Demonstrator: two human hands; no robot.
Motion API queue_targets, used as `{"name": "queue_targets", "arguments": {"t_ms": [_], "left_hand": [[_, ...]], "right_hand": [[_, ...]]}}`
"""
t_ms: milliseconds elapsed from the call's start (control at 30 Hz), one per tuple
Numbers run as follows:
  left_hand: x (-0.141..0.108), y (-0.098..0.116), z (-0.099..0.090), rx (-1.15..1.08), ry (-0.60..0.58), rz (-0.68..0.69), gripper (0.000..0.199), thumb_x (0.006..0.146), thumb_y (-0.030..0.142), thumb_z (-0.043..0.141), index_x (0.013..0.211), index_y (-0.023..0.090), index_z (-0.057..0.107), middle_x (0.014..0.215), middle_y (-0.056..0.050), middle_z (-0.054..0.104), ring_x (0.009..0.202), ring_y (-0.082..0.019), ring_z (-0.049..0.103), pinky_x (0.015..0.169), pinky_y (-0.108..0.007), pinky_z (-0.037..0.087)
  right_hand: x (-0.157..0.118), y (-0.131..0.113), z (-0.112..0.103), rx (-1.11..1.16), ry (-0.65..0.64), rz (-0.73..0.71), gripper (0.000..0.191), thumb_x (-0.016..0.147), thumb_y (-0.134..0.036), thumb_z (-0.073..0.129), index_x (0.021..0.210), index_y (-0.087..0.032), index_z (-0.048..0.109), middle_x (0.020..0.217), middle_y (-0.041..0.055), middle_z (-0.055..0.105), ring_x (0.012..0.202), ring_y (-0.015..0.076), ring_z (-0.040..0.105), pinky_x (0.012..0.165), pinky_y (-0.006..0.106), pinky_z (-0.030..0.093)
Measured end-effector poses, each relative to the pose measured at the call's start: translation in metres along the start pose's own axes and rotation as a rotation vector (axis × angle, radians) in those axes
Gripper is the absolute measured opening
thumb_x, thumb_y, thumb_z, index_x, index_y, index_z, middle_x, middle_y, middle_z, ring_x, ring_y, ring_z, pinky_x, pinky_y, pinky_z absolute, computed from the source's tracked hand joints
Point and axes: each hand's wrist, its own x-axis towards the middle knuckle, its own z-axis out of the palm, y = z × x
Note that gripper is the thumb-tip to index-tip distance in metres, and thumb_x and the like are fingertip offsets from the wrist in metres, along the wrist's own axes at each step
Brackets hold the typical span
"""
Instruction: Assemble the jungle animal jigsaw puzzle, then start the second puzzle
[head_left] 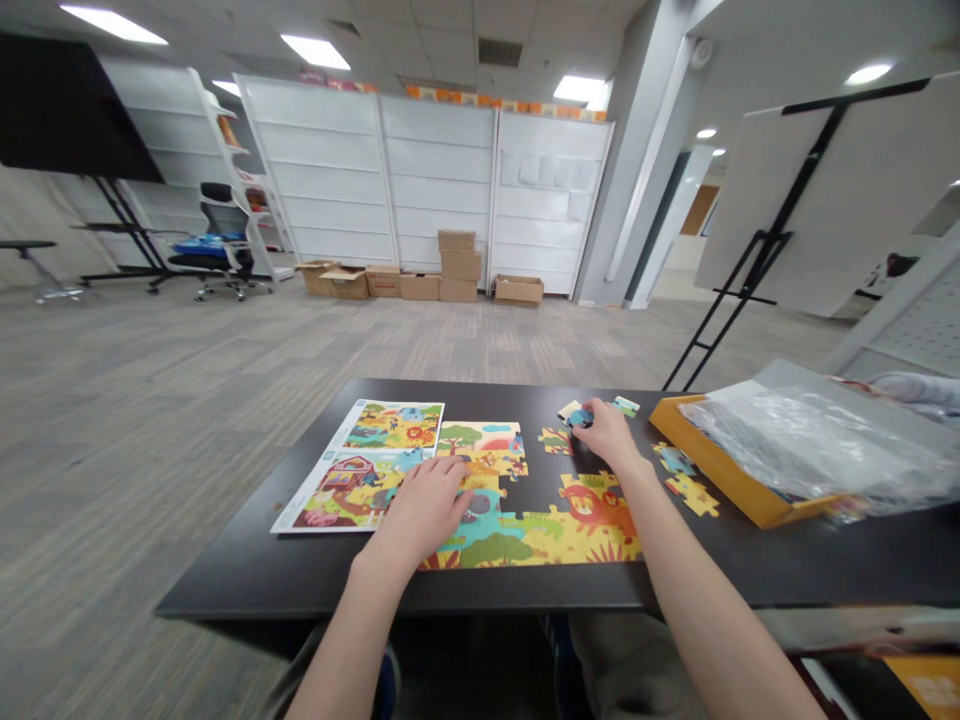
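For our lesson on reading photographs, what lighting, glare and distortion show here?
Head view: ceiling lights burn out to white; head view: plastic wrap catches pale glare; head view: black screen slants, suggesting wide-angle stretch; head view: jigsaw puzzle shows clear colours.

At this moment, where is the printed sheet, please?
In the head view, the printed sheet lies on the left side of the table, left of the puzzle; the left hand hides its lower right corner.
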Motion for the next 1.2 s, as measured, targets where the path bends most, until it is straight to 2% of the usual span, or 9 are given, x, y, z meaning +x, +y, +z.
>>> {"name": "queue_targets", "arguments": {"t_ms": [133,233,333,467,633,767,867,1067,1200], "left_hand": [[0.000,0.000,0.000,-0.003,0.001,-0.003,0.026,0.100,0.031,0.052,0.119,0.018,0.064,0.138,-0.012,0.064,0.129,-0.032,0.057,0.108,-0.049,0.045],[0.000,-0.001,0.001,-0.009,0.002,-0.007,0.025,0.100,0.032,0.053,0.117,0.018,0.064,0.137,-0.012,0.064,0.128,-0.032,0.058,0.108,-0.048,0.045],[0.001,-0.001,0.001,-0.008,0.009,-0.012,0.025,0.099,0.033,0.054,0.117,0.019,0.064,0.136,-0.013,0.064,0.128,-0.032,0.058,0.108,-0.048,0.045],[0.001,0.000,0.001,-0.017,0.006,-0.023,0.025,0.099,0.033,0.055,0.117,0.019,0.064,0.133,-0.013,0.065,0.127,-0.031,0.058,0.108,-0.049,0.045],[0.002,0.000,0.001,-0.012,0.009,-0.019,0.025,0.099,0.033,0.054,0.117,0.019,0.064,0.134,-0.012,0.065,0.127,-0.031,0.058,0.108,-0.048,0.044],[0.001,-0.001,0.002,-0.011,0.004,-0.013,0.025,0.100,0.033,0.053,0.117,0.020,0.064,0.137,-0.012,0.064,0.128,-0.031,0.058,0.109,-0.048,0.044],[0.001,-0.001,0.001,-0.008,-0.001,-0.008,0.025,0.100,0.033,0.053,0.117,0.019,0.064,0.136,-0.012,0.064,0.128,-0.032,0.058,0.108,-0.049,0.045],[0.001,0.000,0.000,-0.022,0.002,-0.016,0.025,0.099,0.033,0.052,0.117,0.020,0.064,0.135,-0.012,0.065,0.127,-0.031,0.058,0.107,-0.048,0.045],[0.001,0.000,0.001,-0.029,-0.002,-0.021,0.025,0.099,0.034,0.053,0.117,0.021,0.064,0.136,-0.013,0.064,0.129,-0.032,0.057,0.108,-0.048,0.045]], "right_hand": [[-0.004,-0.014,-0.005,0.213,0.081,-0.051,0.028,0.080,-0.032,0.069,0.103,-0.016,0.067,0.100,0.0107,0.073,0.093,0.0248,0.068,0.084,0.033,0.051],[-0.012,-0.035,-0.005,0.358,0.073,-0.176,0.022,0.082,-0.036,0.067,0.095,-0.019,0.067,0.095,0.0072,0.071,0.085,0.0206,0.067,0.080,0.031,0.051],[-0.021,-0.057,-0.002,0.308,0.015,-0.323,0.017,0.082,-0.035,0.069,0.089,-0.020,0.066,0.096,0.0068,0.069,0.086,0.0198,0.065,0.080,0.030,0.050],[-0.028,-0.069,0.000,0.208,-0.083,-0.342,0.017,0.082,-0.035,0.072,0.088,-0.020,0.067,0.098,0.0064,0.066,0.081,0.0183,0.064,0.078,0.029,0.048],[-0.027,-0.058,-0.003,0.215,-0.171,-0.341,0.031,0.080,-0.044,0.078,0.100,-0.021,0.069,0.108,0.0069,0.066,0.086,0.0199,0.066,0.082,0.032,0.050],[-0.025,-0.043,-0.010,0.205,-0.189,-0.370,0.046,0.076,-0.044,0.083,0.113,-0.021,0.069,0.117,0.0096,0.067,0.109,0.0272,0.064,0.097,0.039,0.049],[-0.024,-0.033,-0.014,0.185,-0.262,-0.380,0.044,0.078,-0.043,0.081,0.115,-0.022,0.070,0.119,0.0099,0.070,0.113,0.0291,0.064,0.101,0.042,0.047],[-0.023,-0.013,-0.019,0.052,-0.292,-0.257,0.032,0.082,-0.046,0.074,0.106,-0.025,0.074,0.109,0.0080,0.073,0.104,0.0291,0.067,0.090,0.039,0.050],[-0.023,-0.007,-0.020,-0.055,-0.290,-0.176,0.031,0.079,-0.031,0.074,0.109,-0.024,0.075,0.113,0.0112,0.072,0.107,0.0326,0.065,0.090,0.042,0.051]]}}
